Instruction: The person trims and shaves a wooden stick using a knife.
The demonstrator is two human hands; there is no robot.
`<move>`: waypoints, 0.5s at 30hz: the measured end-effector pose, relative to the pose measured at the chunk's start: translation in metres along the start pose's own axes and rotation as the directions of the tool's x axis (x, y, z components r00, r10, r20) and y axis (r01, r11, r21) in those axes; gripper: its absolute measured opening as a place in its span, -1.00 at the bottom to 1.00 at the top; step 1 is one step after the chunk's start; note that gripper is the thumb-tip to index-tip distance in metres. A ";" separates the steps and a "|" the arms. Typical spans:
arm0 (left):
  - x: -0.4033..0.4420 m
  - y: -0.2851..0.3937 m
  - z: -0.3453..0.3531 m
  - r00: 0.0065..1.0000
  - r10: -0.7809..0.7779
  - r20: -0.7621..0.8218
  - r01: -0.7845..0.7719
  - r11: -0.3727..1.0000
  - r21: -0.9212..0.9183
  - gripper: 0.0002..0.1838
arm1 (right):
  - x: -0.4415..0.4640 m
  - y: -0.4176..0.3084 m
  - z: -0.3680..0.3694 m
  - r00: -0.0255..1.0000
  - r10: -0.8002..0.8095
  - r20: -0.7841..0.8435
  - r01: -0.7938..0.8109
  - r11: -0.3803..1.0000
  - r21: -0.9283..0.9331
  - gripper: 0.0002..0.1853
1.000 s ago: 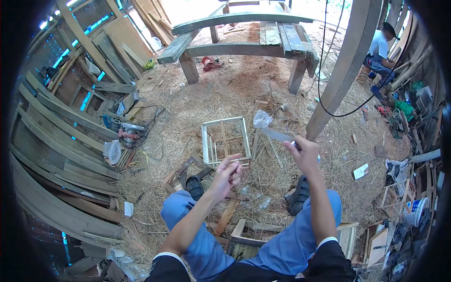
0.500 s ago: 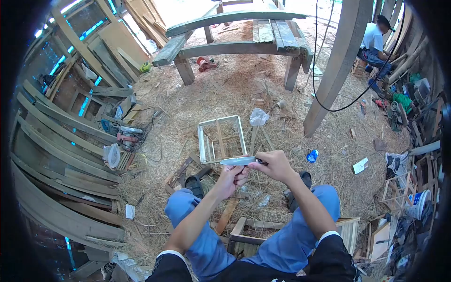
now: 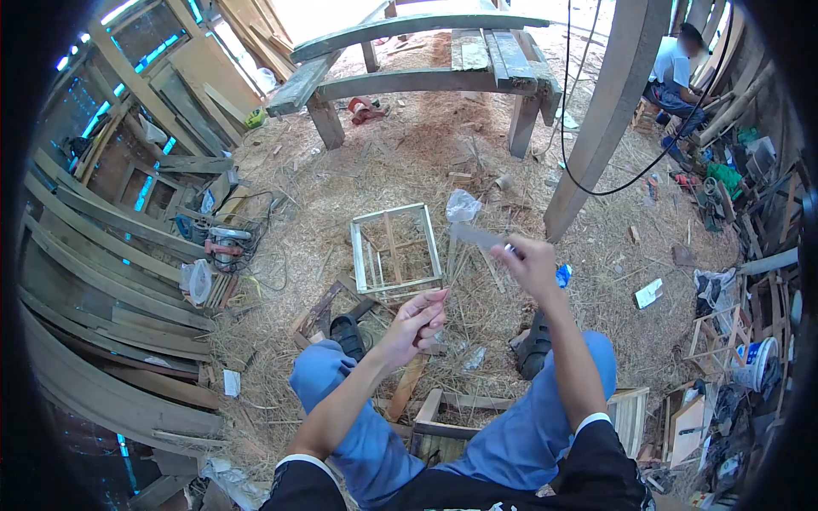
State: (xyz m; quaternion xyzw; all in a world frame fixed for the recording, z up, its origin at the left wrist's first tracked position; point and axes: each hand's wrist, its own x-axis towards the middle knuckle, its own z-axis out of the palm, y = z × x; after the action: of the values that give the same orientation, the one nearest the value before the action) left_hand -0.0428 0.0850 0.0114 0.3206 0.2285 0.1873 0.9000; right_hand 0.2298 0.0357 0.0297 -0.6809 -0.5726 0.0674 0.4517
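My right hand (image 3: 532, 266) is closed around the dark handle of a knife (image 3: 479, 238). Its wide blade points left and away from me, slightly blurred, apart from my other hand. Lower and to the left, my left hand (image 3: 414, 325) is closed in a pinch; whatever lies between thumb and forefinger is too small to make out. Beyond it on the ground stands a light wooden frame (image 3: 433, 247) with thin crossbars. A clear plastic bag (image 3: 463, 206) lies just past the knife tip.
A wooden workbench (image 3: 409, 82) stands ahead, with a post (image 3: 601, 128) to its right. A person (image 3: 677, 81) sits at the far right. Boards (image 3: 111, 277) line the left side near a power tool (image 3: 226, 244). Another wooden frame (image 3: 426, 417) lies between my legs.
My right hand has swung the knife up, right and away from my left hand, where the blade was close to the fingers. My left hand has dropped slightly, still pinched.
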 end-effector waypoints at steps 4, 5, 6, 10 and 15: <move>0.009 0.000 0.000 0.995 0.069 -0.071 -0.065 0.996 0.059 -0.65 | 0.006 0.001 -0.009 0.999 0.048 0.000 -0.048 0.993 -0.112 -0.55; 0.012 0.001 -0.002 0.992 0.087 -0.093 -0.080 0.994 0.076 -0.65 | 0.004 -0.001 -0.004 1.000 -0.013 0.019 0.016 0.992 -0.128 -0.56; 0.014 0.002 -0.005 0.988 0.108 -0.110 -0.101 0.993 0.065 -0.64 | 0.001 -0.004 0.001 0.997 -0.073 0.040 0.078 0.987 -0.144 -0.56; 0.016 0.001 -0.008 0.982 0.112 -0.150 -0.103 0.992 0.070 -0.58 | -0.009 -0.014 0.022 0.954 -0.247 0.169 0.264 0.961 -0.085 -0.57; 0.016 -0.004 -0.006 0.989 0.054 -0.137 -0.044 0.996 0.078 -0.52 | -0.019 -0.028 0.047 0.870 -0.399 0.290 0.417 0.909 0.001 -0.58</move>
State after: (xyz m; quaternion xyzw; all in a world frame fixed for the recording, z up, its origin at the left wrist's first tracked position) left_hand -0.0327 0.0931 0.0001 0.3457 0.2894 0.2225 0.8644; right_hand 0.1745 0.0436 0.0138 -0.5413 -0.7640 0.0498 0.3477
